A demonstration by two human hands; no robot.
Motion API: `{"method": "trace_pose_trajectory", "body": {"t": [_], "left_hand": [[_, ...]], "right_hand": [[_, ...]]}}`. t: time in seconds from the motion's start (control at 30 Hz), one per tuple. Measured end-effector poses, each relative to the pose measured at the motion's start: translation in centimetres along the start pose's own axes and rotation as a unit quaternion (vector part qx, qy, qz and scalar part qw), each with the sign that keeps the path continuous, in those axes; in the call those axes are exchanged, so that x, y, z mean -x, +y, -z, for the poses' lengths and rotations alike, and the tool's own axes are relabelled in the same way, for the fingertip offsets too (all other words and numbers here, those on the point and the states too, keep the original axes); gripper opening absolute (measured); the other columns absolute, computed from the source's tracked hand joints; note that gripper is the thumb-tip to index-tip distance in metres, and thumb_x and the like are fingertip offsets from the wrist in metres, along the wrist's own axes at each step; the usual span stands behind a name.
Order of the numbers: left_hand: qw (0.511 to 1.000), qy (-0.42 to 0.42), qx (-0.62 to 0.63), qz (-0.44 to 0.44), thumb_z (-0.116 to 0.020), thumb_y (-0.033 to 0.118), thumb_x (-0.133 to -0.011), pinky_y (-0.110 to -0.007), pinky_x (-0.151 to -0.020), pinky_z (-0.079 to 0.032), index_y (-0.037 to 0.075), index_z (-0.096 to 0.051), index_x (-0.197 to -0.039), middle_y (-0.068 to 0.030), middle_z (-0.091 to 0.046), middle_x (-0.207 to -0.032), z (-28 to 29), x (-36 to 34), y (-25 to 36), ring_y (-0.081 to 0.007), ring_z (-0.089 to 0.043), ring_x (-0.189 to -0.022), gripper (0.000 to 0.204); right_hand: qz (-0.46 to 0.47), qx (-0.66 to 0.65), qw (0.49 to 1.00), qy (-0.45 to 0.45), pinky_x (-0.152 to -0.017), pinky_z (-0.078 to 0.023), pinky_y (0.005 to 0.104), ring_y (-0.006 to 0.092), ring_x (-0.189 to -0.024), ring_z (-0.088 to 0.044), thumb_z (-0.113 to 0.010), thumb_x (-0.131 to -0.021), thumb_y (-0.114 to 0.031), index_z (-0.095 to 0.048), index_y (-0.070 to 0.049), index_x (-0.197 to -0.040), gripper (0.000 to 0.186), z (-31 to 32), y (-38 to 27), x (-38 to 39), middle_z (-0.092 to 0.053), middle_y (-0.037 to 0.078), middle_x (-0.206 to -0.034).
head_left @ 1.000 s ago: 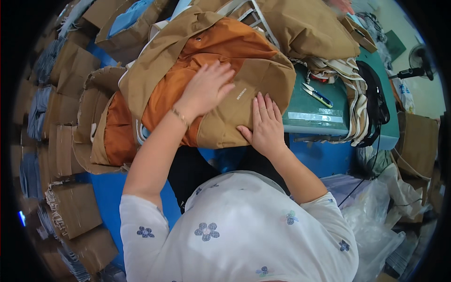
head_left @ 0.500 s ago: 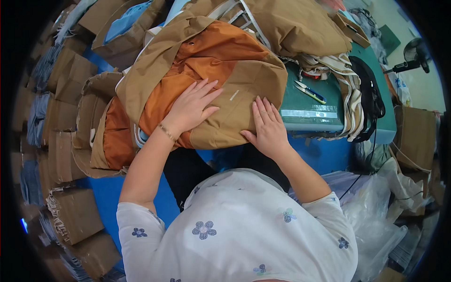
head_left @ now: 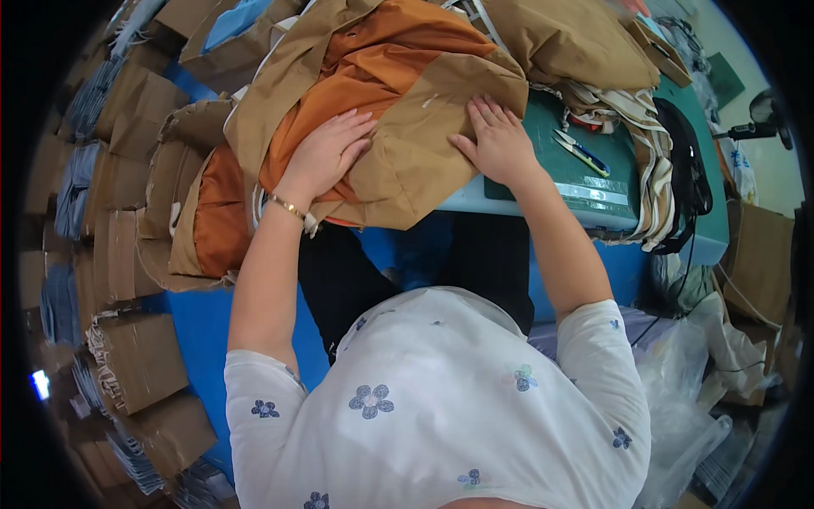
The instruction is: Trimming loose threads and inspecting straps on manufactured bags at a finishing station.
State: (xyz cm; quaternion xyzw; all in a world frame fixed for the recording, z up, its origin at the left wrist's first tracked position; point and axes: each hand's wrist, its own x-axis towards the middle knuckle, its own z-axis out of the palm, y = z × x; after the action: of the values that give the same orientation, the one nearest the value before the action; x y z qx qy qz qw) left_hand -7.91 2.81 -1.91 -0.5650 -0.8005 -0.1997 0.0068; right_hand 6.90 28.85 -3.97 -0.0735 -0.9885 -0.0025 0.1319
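Note:
A large tan and orange fabric piece, which looks like a bag turned partly inside out (head_left: pixel 424 161), is spread over the near edge of the green-topped table (head_left: pixel 610 157). My left hand (head_left: pixel 326 153) rests on its orange part with the fingers stretched out. On the tan panel to the right, my right hand (head_left: pixel 500 140) lies flat, fingers slightly spread. Neither hand grips the cloth. A pair of thread snips (head_left: pixel 582 153) with dark blue and yellow-green handles lies on the table, right of my right hand.
More tan fabric (head_left: pixel 577 42) is heaped at the back, with white-edged straps (head_left: pixel 653 170) hanging over the table's front. A black bag-like item (head_left: pixel 682 178) sits beside them. On the left stand cardboard boxes (head_left: pixel 140 365), one holding orange cloth (head_left: pixel 222 212). A fan (head_left: pixel 763 119) is at far right.
Both hands have slid apart on the cloth, my right hand farther up and right, my left a little left. The view has shifted slightly, and the fabric's near edge sits farther away.

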Motion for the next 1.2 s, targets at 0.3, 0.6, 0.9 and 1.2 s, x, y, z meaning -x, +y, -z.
{"method": "trace_pose_trajectory", "body": {"t": [0.3,0.6,0.9,1.2], "left_hand": [[0.991,0.080,-0.106,-0.029,-0.055,0.011,-0.086,-0.036,-0.105,-0.036,0.006,-0.053,-0.127,-0.0091,-0.054,-0.130,-1.0,-0.9,0.0,-0.0278,-0.047,-0.124,0.041],[0.979,0.130,0.158,0.012,-0.045,0.015,-0.094,-0.035,-0.107,-0.032,0.004,-0.048,-0.132,-0.0138,-0.047,-0.137,0.3,1.3,6.7,-0.0286,-0.043,-0.128,0.039],[0.993,0.063,-0.088,0.044,-0.051,0.023,-0.091,-0.038,-0.106,-0.034,0.020,-0.047,-0.135,-0.0102,-0.046,-0.137,-0.5,4.1,4.1,-0.0292,-0.044,-0.125,0.044],[0.980,0.115,0.138,0.081,-0.056,0.017,-0.088,-0.036,-0.097,-0.042,0.007,-0.047,-0.133,-0.0121,-0.055,-0.127,-0.4,4.7,3.5,-0.0280,-0.052,-0.115,0.047]], "right_hand": [[0.093,-0.159,0.967,0.176,-0.107,-0.032,0.0401,0.0284,-0.123,-0.047,-0.049,-0.091,-0.038,-0.052,0.002,-0.124,0.051,3.4,-6.2,0.3,-0.056,0.016,-0.125],[0.038,-0.095,0.993,0.062,-0.110,-0.026,0.0386,0.0253,-0.132,-0.039,-0.044,-0.094,-0.035,-0.047,-0.001,-0.131,0.051,-1.0,-7.2,1.0,-0.047,0.012,-0.138],[0.028,-0.038,0.998,0.035,-0.112,-0.024,0.0373,0.0252,-0.135,-0.034,-0.041,-0.095,-0.043,-0.041,-0.002,-0.137,0.059,-0.5,-4.7,1.6,-0.040,0.012,-0.143],[0.048,-0.048,0.997,0.045,-0.110,-0.027,0.0386,0.0271,-0.132,-0.038,-0.043,-0.094,-0.043,-0.047,-0.005,-0.134,0.054,-0.2,-4.4,1.7,-0.044,0.012,-0.141]]}}
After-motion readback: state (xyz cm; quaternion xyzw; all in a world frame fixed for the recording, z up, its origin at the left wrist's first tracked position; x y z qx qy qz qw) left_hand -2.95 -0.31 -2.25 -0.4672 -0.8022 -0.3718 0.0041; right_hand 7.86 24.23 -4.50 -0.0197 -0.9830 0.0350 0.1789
